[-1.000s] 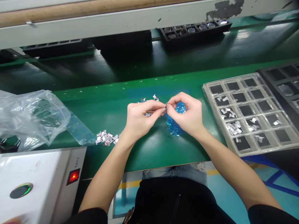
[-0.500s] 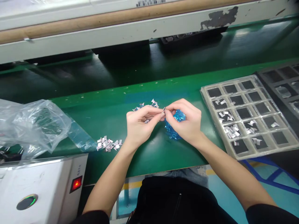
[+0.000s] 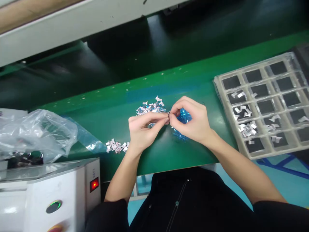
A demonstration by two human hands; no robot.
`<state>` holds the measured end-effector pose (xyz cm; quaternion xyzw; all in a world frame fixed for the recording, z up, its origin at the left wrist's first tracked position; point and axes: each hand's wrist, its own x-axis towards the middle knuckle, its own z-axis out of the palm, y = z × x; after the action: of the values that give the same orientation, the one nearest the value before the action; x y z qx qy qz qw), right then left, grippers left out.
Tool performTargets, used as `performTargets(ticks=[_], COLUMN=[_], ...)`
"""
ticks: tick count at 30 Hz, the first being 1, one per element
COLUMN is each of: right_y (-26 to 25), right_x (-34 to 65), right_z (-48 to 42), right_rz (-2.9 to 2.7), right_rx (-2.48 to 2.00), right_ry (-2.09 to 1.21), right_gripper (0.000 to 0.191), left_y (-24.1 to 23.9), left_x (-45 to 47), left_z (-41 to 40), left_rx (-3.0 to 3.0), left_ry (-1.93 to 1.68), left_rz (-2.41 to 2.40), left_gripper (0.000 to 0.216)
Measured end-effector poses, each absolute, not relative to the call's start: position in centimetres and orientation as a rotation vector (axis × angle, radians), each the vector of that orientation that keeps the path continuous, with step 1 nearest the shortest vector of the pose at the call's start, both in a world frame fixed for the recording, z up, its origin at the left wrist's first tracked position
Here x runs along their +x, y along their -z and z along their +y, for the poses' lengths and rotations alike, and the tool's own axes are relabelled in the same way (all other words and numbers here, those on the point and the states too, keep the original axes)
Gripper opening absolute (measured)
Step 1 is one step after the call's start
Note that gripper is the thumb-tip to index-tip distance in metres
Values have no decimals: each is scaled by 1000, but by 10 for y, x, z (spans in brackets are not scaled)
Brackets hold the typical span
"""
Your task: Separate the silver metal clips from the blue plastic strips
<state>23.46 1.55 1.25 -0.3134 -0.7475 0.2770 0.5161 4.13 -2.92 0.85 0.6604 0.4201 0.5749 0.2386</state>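
Observation:
My left hand [image 3: 145, 129] and my right hand [image 3: 189, 120] meet fingertip to fingertip above the green table [image 3: 164, 158]. Pinched between them is a small dark-edged metallic piece [image 3: 169, 113], mostly covered by the fingers; its exact kind cannot be made out. Behind my left hand lies a pile of small silvery-white pieces [image 3: 151, 108]. Under and beside my right hand sits a heap of shiny blue film bits [image 3: 182, 133], partly hidden by it. A smaller group of silvery-white pieces [image 3: 117, 146] rests left of my left wrist.
A clear plastic tray [image 3: 241, 129] with square compartments stands at right, some holding small white pieces. At left are a crumpled clear plastic bag [image 3: 48, 132] and a white machine [image 3: 79, 190] with a lit red switch [image 3: 94, 184]. A beige shelf edge [image 3: 79, 21] crosses the top.
The view has tilted and shifted, bringing more of the machine into sight. Both hands stay pinched together on the small piece, and the pile behind my left hand shows more fully.

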Motion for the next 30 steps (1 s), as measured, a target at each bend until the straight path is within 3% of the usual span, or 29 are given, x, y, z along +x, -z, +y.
performTargets(ticks=[7, 13, 30], right_y=[-11, -13, -16], right_x=[236, 239, 229], right_z=[18, 21, 19], right_rz=[-1768, -1783, -1392], right_rx=[-791, -847, -1140], right_ry=[-727, -1005, -1413], right_gripper=[11, 13, 9], left_y=[-5, -2, 0], left_x=[39, 36, 41], left_z=[-29, -28, -28], left_rx=[1637, 1574, 1496], left_ry=[-1555, -1443, -1458], left_rz=[1181, 1160, 1203], left_gripper=[26, 24, 20])
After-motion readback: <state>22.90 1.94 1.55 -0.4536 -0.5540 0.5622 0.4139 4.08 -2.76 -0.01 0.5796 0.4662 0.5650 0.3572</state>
